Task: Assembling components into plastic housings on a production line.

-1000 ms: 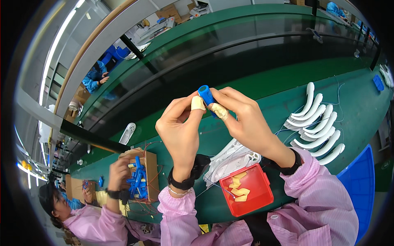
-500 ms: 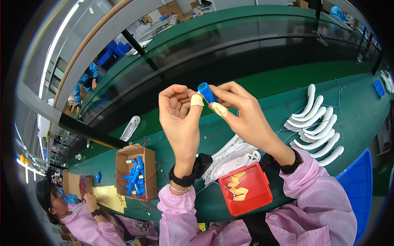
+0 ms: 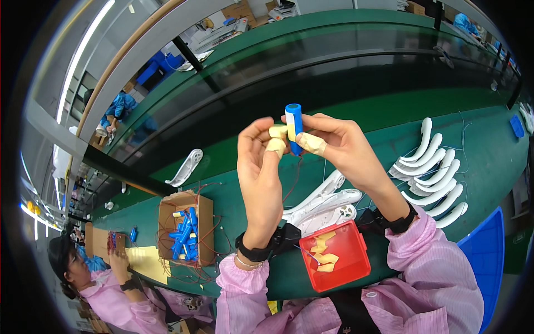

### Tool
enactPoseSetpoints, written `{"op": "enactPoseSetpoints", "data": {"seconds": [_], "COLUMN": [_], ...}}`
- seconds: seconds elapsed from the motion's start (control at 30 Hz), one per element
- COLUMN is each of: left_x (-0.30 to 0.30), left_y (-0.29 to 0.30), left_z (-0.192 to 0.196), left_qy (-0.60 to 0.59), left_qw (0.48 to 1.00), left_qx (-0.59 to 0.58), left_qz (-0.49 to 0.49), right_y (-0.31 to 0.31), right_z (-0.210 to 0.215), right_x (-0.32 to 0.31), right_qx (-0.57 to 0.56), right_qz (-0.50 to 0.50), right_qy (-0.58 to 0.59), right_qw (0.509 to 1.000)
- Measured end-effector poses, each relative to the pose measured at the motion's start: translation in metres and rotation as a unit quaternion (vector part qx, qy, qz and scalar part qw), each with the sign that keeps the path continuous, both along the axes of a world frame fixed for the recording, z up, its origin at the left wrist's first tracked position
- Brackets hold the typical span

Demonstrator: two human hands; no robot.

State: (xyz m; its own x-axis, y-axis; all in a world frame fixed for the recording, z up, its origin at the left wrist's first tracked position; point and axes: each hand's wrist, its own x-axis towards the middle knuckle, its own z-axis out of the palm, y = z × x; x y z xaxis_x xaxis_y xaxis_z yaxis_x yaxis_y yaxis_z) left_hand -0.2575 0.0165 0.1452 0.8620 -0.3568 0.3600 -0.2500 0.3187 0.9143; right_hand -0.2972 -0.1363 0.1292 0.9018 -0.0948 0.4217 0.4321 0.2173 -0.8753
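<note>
Upright in my right hand [image 3: 347, 142] is a blue cylindrical battery [image 3: 295, 114] with a red wire hanging below it. My right thumb and fingers are closed around its right side. A white and pale yellow patch shows on the battery's left side. My left hand [image 3: 258, 158] is closed at its fingertips on a pale yellow strip [image 3: 278, 131] that reaches to this patch. Pale yellow wrapping covers both thumb tips. Below my hands, a red plastic box [image 3: 334, 283] holds several bent yellow strips [image 3: 326, 258].
A cardboard box [image 3: 206, 222] of blue batteries with red wires stands left, beside a yellow sheet [image 3: 147, 266]. White curved plastic parts [image 3: 428, 167] lie in a row at right; white housings [image 3: 325, 203] lie mid-table. A blue bin [image 3: 484, 267] is at right. A co-worker [image 3: 111, 289] sits at left.
The battery has turned from tilted to upright, showing its white and yellow side. My left hand has moved right, and the yellow strip now shows at its fingertips.
</note>
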Motion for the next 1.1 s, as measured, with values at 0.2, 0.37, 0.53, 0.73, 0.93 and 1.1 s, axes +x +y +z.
{"op": "enactPoseSetpoints", "data": {"seconds": [0.2, 0.37, 0.53, 0.73, 0.93, 1.1], "left_x": [0.013, 0.017, 0.014, 0.009, 0.029, 0.037], "left_y": [0.010, 0.009, 0.006, 0.006, 0.023, 0.032], "left_z": [0.011, 0.005, 0.003, 0.004, 0.015, 0.014], "left_qy": [-0.148, -0.134, -0.179, -0.249, -0.037, 0.090], "left_qw": [0.985, 0.987, 0.975, 0.937, 0.992, 0.985], "left_qx": [0.078, 0.077, 0.103, 0.197, 0.122, 0.088], "left_qz": [0.033, 0.030, 0.084, 0.145, -0.019, -0.116], "right_y": [-0.010, -0.010, -0.009, -0.003, -0.004, -0.012], "right_z": [0.005, 0.005, 0.002, -0.006, -0.007, -0.006], "right_x": [0.001, 0.000, 0.002, 0.005, 0.007, 0.006], "right_qx": [0.069, 0.074, 0.088, 0.052, -0.049, -0.104], "right_qz": [0.071, 0.110, 0.116, 0.073, -0.004, -0.013], "right_qy": [0.039, 0.068, 0.086, 0.095, 0.037, 0.042], "right_qw": [0.994, 0.989, 0.986, 0.991, 0.998, 0.994]}}
